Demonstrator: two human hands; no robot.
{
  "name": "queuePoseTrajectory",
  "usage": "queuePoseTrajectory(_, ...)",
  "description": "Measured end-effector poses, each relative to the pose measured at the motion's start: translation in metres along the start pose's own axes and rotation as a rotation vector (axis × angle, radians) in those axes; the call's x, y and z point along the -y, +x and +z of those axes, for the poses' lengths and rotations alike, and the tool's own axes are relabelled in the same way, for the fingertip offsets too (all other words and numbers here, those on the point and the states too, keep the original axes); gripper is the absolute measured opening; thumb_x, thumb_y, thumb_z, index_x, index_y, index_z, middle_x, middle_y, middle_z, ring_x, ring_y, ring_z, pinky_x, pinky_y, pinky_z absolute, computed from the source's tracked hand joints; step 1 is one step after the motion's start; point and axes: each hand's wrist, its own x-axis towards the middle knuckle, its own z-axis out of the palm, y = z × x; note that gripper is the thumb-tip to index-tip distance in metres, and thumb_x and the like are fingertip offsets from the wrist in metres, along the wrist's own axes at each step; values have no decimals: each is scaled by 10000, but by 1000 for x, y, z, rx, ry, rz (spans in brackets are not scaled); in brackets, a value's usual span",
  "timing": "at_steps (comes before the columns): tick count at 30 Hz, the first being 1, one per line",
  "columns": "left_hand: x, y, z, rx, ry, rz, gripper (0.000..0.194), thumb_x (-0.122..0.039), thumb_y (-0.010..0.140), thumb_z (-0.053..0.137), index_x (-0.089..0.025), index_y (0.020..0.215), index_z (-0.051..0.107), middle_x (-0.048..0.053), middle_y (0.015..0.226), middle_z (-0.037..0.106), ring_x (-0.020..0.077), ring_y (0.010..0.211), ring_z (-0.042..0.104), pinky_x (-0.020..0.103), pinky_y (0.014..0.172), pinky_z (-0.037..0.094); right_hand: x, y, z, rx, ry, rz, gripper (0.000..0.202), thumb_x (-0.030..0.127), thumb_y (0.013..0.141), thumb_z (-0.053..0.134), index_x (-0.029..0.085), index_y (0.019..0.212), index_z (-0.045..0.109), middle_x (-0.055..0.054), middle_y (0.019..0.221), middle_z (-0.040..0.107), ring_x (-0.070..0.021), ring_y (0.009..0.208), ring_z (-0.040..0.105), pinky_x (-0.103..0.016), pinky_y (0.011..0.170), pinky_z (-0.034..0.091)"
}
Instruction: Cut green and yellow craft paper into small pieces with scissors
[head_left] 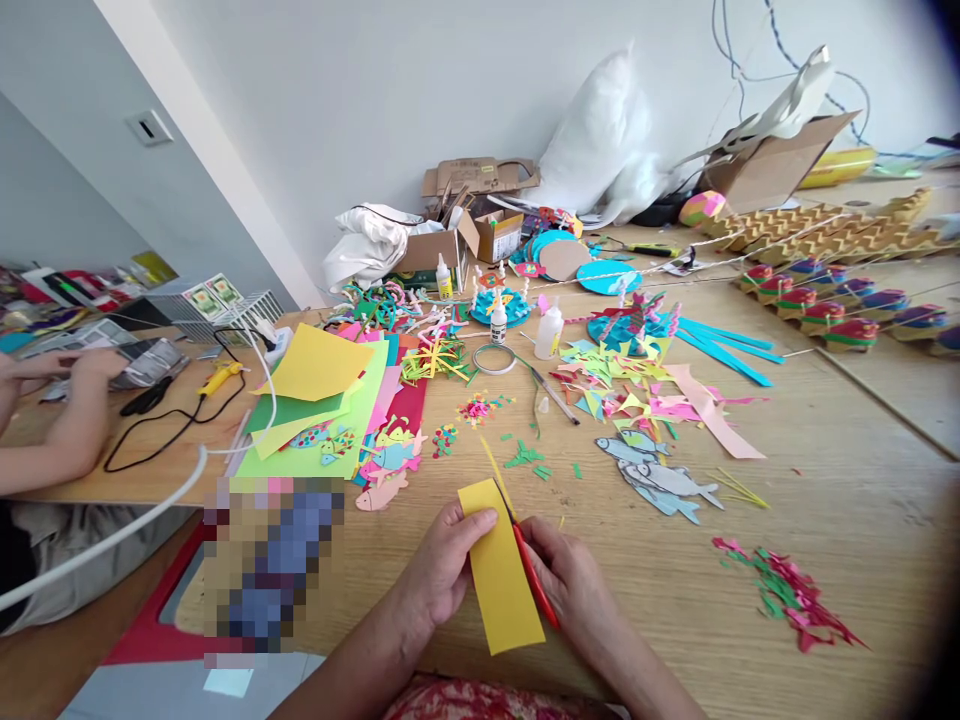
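A strip of yellow paper (501,585) is pinched in my left hand (444,562), thumb on top near its upper end. My right hand (564,572) grips red-handled scissors (534,578), whose dark blades lie along the paper's upper right edge. A thin yellow sliver (495,468) stands out beyond the blades. Just past my hands lie small green paper scraps (525,453) and a little heap of pink and mixed confetti (480,408). Grey and blue paper fish (660,478) rest to the right, near a few thin yellow strips (739,488).
Stacked coloured sheets (315,370) and paper fish cutouts (390,460) lie left. Glue bottles (550,332), a tape ring (494,359) and a brush (555,395) stand or lie ahead. Red and green shreds (791,595) are at right. Another person's hands (94,368) work at far left.
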Motion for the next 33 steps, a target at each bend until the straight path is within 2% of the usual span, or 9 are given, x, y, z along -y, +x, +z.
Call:
queuePoseTrajectory(5,2,-4,-6,2,21,5,154,-301,696,608,-171,775,634,24,670,619,132,594,547,228,591,409,-3,2,3,3,2,29,344,409,824,357,176,608,488,12,531,534,-120,498,469,-216,465,352)
queuePoseTrajectory(8,2,-4,-12,-51,-15,31,152,-284,677,634,-154,755,634,19,670,628,117,580,545,219,585,410,-2,3,3,11,31,51,354,431,817,373,179,585,466,23,516,498,-114,495,444,-214,457,339)
queuePoseTrajectory(11,-2,-2,-17,-109,-92,76,168,-272,674,638,-133,770,634,34,723,643,129,647,570,234,648,431,2,2,1,51,142,96,374,470,809,385,185,572,435,42,506,438,-100,481,414,-204,441,324)
queuePoseTrajectory(15,-9,1,-18,-20,-240,4,233,-285,745,553,-126,900,623,88,931,645,184,861,586,299,810,427,2,-2,0,174,397,204,390,535,801,372,198,607,398,86,446,350,-61,359,300,-180,351,253)
queuePoseTrajectory(17,-10,3,-17,24,-299,-42,262,-280,762,526,-133,963,610,93,1013,627,191,910,579,318,852,414,0,-4,1,211,454,216,399,553,794,379,196,618,404,94,428,345,-53,338,276,-175,338,234)
queuePoseTrajectory(23,-11,8,-16,21,-260,-33,260,-252,768,522,-116,964,626,89,1031,625,179,924,577,292,841,429,3,-7,-2,250,478,222,408,570,771,408,197,604,400,88,426,393,-59,342,326,-180,362,274)
queuePoseTrajectory(27,-39,11,-14,-24,-173,111,259,-253,760,532,-116,960,626,93,1017,632,193,924,577,299,814,445,4,-7,-11,244,481,171,395,558,789,380,197,633,419,70,439,426,-83,394,398,-189,399,312)
queuePoseTrajectory(30,-77,22,-10,-67,-81,233,250,-232,756,525,-120,957,623,86,994,641,182,875,592,277,755,464,-1,-5,-16,178,482,137,387,554,797,358,194,673,428,67,452,410,-87,403,384,-195,405,300)
queuePoseTrajectory(33,-117,49,-8,-27,29,368,238,-212,756,501,-121,942,616,91,977,642,191,878,591,281,743,464,-6,-4,-19,85,428,90,384,551,800,345,203,647,397,59,487,391,-98,437,400,-204,433,329)
